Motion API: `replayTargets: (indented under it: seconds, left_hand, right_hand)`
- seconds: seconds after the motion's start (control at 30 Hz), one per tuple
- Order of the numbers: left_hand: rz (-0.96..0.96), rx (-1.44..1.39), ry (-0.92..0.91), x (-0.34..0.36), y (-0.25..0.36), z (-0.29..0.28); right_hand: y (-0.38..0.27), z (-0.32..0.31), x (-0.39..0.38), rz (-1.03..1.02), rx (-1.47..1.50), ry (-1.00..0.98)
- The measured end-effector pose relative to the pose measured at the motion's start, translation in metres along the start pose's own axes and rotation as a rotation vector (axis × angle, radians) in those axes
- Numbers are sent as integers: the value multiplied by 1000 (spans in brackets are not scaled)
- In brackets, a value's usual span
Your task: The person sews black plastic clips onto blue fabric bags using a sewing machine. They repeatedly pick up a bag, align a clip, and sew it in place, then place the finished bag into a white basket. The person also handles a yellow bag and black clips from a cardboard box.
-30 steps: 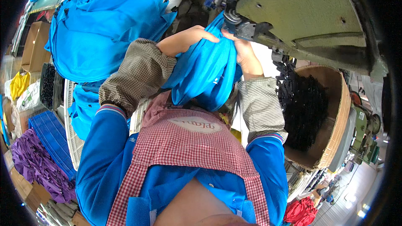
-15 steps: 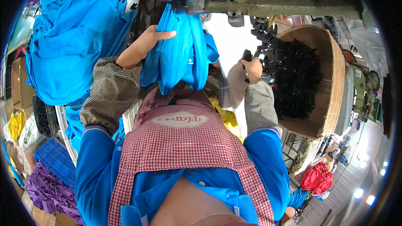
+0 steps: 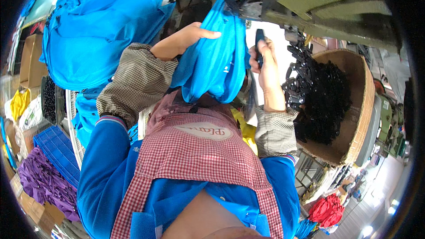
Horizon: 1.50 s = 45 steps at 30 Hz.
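A folded bundle of blue fabric (image 3: 217,62) hangs in front of my chest, its upper end close under the green machine's metal parts. My left hand (image 3: 195,35) grips it from the left side, thumb lying across the outer fold and the other fingers hidden behind the cloth. To the right of the fabric, my right hand (image 3: 264,57) is closed around a slim black plastic piece (image 3: 259,36) that points upward. Similar black pieces (image 3: 301,59) lie in a loose pile just right of that hand, beside a white surface (image 3: 283,40).
A green machine body (image 3: 323,2) spans the top. At right stands a cardboard box (image 3: 359,106) full of black pieces. A large stack of blue fabric (image 3: 97,31) sits at left. Lower left are a blue crate (image 3: 57,152) and purple fabric (image 3: 46,181).
My right hand has brought the black piece leftward and up, from near the pile to beside the blue fabric. My left hand still grips the fabric; the whole view has shifted somewhat.
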<state>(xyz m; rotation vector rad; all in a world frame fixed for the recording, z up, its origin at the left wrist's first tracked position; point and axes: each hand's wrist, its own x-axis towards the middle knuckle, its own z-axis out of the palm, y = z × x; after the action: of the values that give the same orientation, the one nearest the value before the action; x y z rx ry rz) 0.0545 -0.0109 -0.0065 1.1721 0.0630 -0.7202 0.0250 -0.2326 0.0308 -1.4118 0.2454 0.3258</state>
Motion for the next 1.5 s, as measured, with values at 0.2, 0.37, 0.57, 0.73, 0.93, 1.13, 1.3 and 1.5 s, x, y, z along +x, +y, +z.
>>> replayTargets:
  seconds: [0.2, 0.37, 0.57, 0.73, 0.93, 1.13, 1.3, 1.5]
  left_hand:
    - [-28, -54, -1, 3, -3, -5]
    - [-31, -88, -19, 3, -1, -7]
    - [-49, -81, -3, 4, -5, -9]
    - [-71, -21, 35, -7, 9, -12]
    - [-84, -11, -12, -3, 12, -10]
    - [-114, -42, 44, -19, 16, -1]
    - [161, -263, 113, -53, -11, 19]
    - [165, -328, 258, -55, -28, 4]
  right_hand:
    - [13, 42, 10, -153, 16, -28]
    - [14, 40, 25, -210, 87, -36]
    - [10, 41, 37, -164, -285, 15]
    - [26, -10, 77, -202, -731, 188]
    - [81, -17, 162, -568, -1031, -99]
    - [75, -16, 154, -584, -939, -140]
    - [81, -12, 154, -514, -1140, 141]
    - [15, 30, 83, 16, 170, -230]
